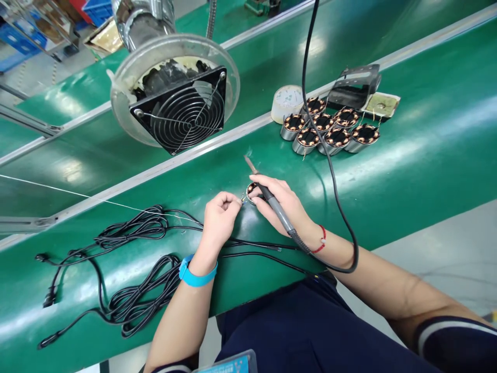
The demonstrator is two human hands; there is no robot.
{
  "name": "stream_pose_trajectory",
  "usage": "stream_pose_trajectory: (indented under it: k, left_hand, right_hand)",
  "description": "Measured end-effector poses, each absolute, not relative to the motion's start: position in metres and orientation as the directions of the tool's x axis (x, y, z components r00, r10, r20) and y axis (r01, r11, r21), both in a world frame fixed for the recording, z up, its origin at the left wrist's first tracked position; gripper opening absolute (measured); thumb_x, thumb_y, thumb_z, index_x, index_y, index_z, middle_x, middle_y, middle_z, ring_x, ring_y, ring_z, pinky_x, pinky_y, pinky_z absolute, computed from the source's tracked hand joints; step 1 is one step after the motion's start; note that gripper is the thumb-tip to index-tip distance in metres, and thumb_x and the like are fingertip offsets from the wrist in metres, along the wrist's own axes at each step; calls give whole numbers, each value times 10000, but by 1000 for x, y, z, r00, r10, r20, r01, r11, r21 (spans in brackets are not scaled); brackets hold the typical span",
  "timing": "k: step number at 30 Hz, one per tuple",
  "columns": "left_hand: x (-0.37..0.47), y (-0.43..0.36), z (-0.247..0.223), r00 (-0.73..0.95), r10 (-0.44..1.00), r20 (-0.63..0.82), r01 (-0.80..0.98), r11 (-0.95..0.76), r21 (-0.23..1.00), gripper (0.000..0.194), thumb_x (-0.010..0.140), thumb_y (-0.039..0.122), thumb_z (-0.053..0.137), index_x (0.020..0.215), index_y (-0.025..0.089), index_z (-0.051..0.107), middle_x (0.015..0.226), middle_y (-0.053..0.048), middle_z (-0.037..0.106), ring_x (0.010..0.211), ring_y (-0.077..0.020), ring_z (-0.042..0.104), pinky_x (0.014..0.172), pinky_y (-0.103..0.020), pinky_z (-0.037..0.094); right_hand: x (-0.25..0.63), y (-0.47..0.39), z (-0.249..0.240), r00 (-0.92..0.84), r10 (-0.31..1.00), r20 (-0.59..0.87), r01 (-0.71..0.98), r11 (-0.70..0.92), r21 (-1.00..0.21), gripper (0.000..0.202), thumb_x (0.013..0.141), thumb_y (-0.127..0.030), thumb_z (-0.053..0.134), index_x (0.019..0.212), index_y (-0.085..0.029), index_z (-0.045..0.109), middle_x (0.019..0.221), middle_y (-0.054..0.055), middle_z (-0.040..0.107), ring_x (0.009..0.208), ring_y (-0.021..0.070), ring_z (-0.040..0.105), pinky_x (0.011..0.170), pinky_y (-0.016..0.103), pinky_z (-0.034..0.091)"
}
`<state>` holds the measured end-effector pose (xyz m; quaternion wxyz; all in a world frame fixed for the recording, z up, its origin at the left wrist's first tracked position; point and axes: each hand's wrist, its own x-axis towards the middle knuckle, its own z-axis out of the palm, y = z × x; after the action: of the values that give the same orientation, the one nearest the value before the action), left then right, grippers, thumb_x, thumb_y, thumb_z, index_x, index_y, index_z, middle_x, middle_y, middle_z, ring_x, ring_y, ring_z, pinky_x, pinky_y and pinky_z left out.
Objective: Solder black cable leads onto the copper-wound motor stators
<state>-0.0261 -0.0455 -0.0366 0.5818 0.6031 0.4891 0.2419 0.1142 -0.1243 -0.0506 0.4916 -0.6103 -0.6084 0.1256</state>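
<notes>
My left hand (pixel 220 218) is closed in a pinch on thin wire ends (pixel 244 199) beside a small motor stator (pixel 250 190). A soldering iron (pixel 276 208) lies across my right hand (pixel 289 207), gripped with its tip pointing away from me, up and to the left. The thumb and index finger of that hand also reach the stator, which they partly cover. Faint smoke shows near the iron's tip. A thin silvery wire (pixel 97 198) runs from the left edge toward my left wrist. Its far end is hidden there.
Bundled black cables (pixel 134 228) lie at the left of the green bench. Several copper-wound stators (pixel 337 138) stand at the back right, near a tape roll (pixel 287 101) and an iron stand (pixel 354 93). A fan (pixel 190 116) hangs overhead; the iron's cord (pixel 328 155) loops down at right.
</notes>
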Motion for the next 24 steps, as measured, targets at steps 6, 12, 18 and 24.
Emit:
stream_pose_trajectory:
  k: [6,12,18,24]
  left_hand:
    - [-31,-48,-35,468,871,-149,272,19,962,95,744,198,557,658,165,583,627,36,519,537,-73,455,511,-202,369]
    - [-37,-55,-29,568,772,284,329,-530,781,122,850,160,556,828,186,673,940,-41,631,912,-145,594,780,-278,494]
    - [-39,-53,-31,665,629,402,323,-728,605,107,853,115,559,908,171,633,975,-59,606,937,-151,583,800,-283,496]
    - [-37,-52,-29,644,698,314,347,-632,693,110,829,85,562,785,171,614,846,-24,588,814,-128,559,732,-254,476]
  right_hand:
    - [107,-122,-51,198,859,473,627,260,-735,400,867,-121,542,1247,-225,473,902,6,670,876,198,596,882,392,421]
    - [107,-123,-51,245,848,470,542,283,-792,408,875,-148,556,1260,-239,455,911,2,667,949,188,605,916,376,429]
    - [106,-121,-56,266,868,419,465,265,-844,383,874,-161,539,1243,-233,468,917,10,660,944,182,618,906,375,456]
    - [113,-126,-49,284,857,430,534,231,-813,360,893,-156,519,1242,-238,491,945,14,686,992,186,612,929,379,455]
